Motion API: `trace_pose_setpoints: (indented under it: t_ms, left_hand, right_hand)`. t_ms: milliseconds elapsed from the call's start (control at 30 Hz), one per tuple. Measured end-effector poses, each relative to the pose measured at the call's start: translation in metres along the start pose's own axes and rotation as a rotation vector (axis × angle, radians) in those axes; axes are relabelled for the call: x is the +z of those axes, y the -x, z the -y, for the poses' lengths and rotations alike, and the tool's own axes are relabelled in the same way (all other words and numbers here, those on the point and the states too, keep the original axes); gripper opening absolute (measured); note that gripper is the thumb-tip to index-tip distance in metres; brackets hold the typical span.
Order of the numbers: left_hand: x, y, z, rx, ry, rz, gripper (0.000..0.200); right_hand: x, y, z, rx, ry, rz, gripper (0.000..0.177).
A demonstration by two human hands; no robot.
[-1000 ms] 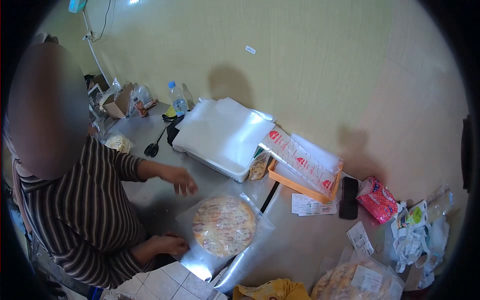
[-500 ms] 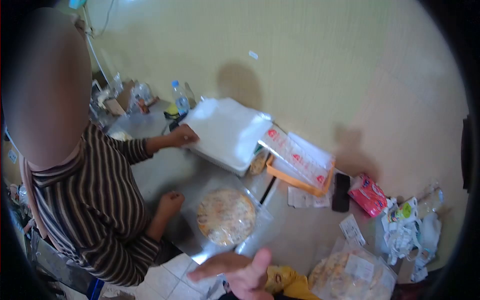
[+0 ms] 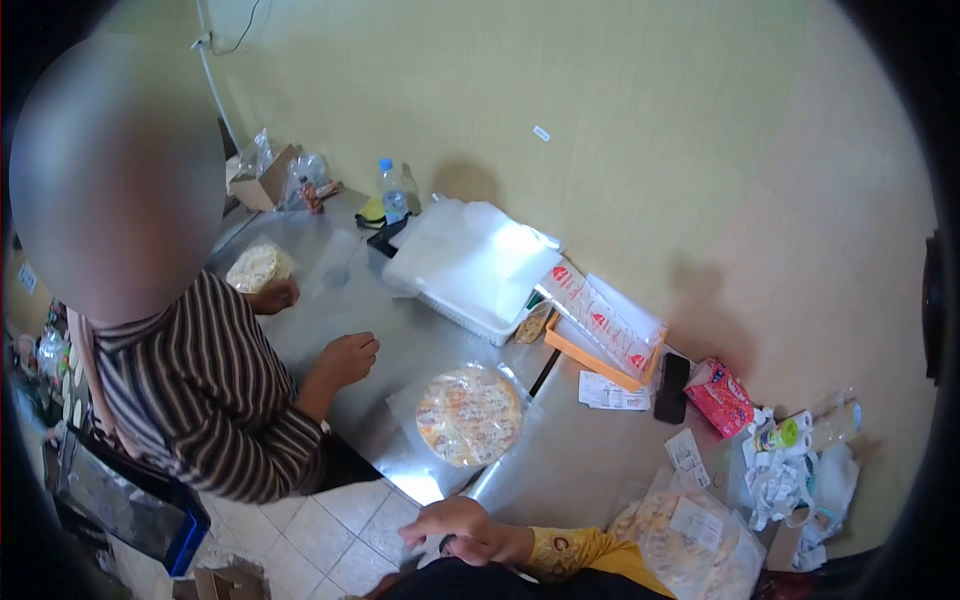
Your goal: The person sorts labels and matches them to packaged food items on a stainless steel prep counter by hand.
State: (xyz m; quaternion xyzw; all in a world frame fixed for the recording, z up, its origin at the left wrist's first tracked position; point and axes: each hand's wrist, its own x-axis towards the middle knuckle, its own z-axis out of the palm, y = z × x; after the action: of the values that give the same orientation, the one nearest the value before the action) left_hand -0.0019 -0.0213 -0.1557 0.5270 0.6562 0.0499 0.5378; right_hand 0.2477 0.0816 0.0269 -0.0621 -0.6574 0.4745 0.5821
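My right hand (image 3: pixel 458 530), in a yellow sleeve (image 3: pixel 575 555), is at the bottom middle, at the table's near edge. Its fingers are loosely apart and hold nothing I can see. Of my left hand, perhaps only a small skin-toned patch shows at the bottom edge; its fingers are hidden. Beyond my right hand a round pizza (image 3: pixel 470 415) in clear plastic lies flat on the metal table (image 3: pixel 340 290), not touched by any hand. To the right of my sleeve is a large clear bag (image 3: pixel 690 540) with pizzas stacked inside and a white label.
At left a person in a striped top (image 3: pixel 215 400) holds one hand (image 3: pixel 350 358) over the table, the other beside a second wrapped pizza (image 3: pixel 258 266). Behind are a white crate (image 3: pixel 460 315), an orange tray (image 3: pixel 600 362), a phone (image 3: pixel 672 388) and a pink pack (image 3: pixel 720 398).
My right hand has dropped lower and its fingers have relaxed. The other person's far hand has gone from the white crate to the second pizza. The view has shifted slightly.
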Motion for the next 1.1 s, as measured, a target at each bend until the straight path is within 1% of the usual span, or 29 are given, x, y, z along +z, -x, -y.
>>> trace_pose_setpoints:
  t_ms: [67,100,133,200,267,300,367,433,467,500,533,600,667,733,800,833,933,1033,1100]
  left_hand:
    - [-0.005,0.02,0.005,-0.061,0.102,0.002,0.036]
    - [-0.011,0.028,0.005,-0.087,0.162,-0.014,0.036]
    - [-0.017,0.035,0.004,-0.112,0.243,-0.038,0.036]
    - [-0.031,0.05,0.006,-0.145,0.442,-0.148,0.036]
    - [-0.043,0.071,-0.021,0.041,1.15,-0.112,0.035]
    - [-0.049,0.084,-0.035,0.054,1.219,-0.142,0.036]
    - [-0.065,0.103,-0.064,0.104,1.345,-0.173,0.036]
    - [-0.073,0.109,-0.068,0.206,1.399,-0.135,0.04]
    - [-0.074,0.113,-0.073,0.246,1.426,-0.11,0.041]
    - [-0.077,0.119,-0.08,0.236,1.443,-0.073,0.043]
    - [-0.08,0.124,-0.087,0.266,1.432,-0.056,0.045]
    - [-0.081,0.125,-0.092,0.372,1.426,-0.083,0.049]
    - [-0.083,0.125,-0.098,0.419,1.45,-0.047,0.053]
    - [-0.084,0.126,-0.104,0.475,1.444,-0.068,0.054]
    - [-0.089,0.137,-0.117,0.459,1.483,0.008,0.056]
    - [-0.089,0.137,-0.118,0.469,1.489,-0.009,0.059]
    - [-0.096,0.14,-0.123,0.536,1.563,0.204,0.054]
    - [-0.098,0.137,-0.125,0.499,1.465,0.155,0.061]
    - [-0.099,0.134,-0.125,0.474,1.432,0.15,0.064]
  right_hand:
    - [0.02,0.031,-0.015,0.35,0.054,0.014,0.031]
    - [0.024,0.028,-0.008,0.623,0.082,0.084,0.021]
    - [0.029,0.039,-0.013,0.634,0.166,0.082,0.021]
    - [0.043,0.069,-0.04,0.621,0.32,0.095,0.022]
    - [0.05,0.068,-0.04,0.728,0.284,0.147,0.023]
    - [0.057,0.066,-0.04,0.788,0.276,0.167,0.023]
    - [0.07,0.056,-0.045,0.618,0.377,0.212,0.024]
    - [0.08,0.047,-0.049,0.455,0.457,0.214,0.025]
    - [0.082,0.04,-0.047,0.477,0.419,0.203,0.024]
    - [0.086,0.031,-0.043,0.514,0.379,0.19,0.023]
    - [0.091,0.024,-0.039,0.557,0.336,0.173,0.022]
    - [0.091,0.01,-0.031,0.639,0.31,0.163,0.021]
    - [0.088,-0.002,-0.022,0.645,0.342,0.168,0.021]
    - [0.086,-0.01,-0.015,0.669,0.293,0.16,0.018]
    - [0.085,-0.006,-0.02,0.657,0.109,0.057,0.017]
    - [0.082,-0.01,-0.014,0.679,0.024,0.053,0.018]
    - [0.076,-0.014,-0.001,0.664,0.048,0.038,0.018]
    - [0.074,-0.013,0.005,0.681,0.082,0.016,0.019]
    - [0.074,-0.014,0.009,0.628,0.169,0.011,0.019]
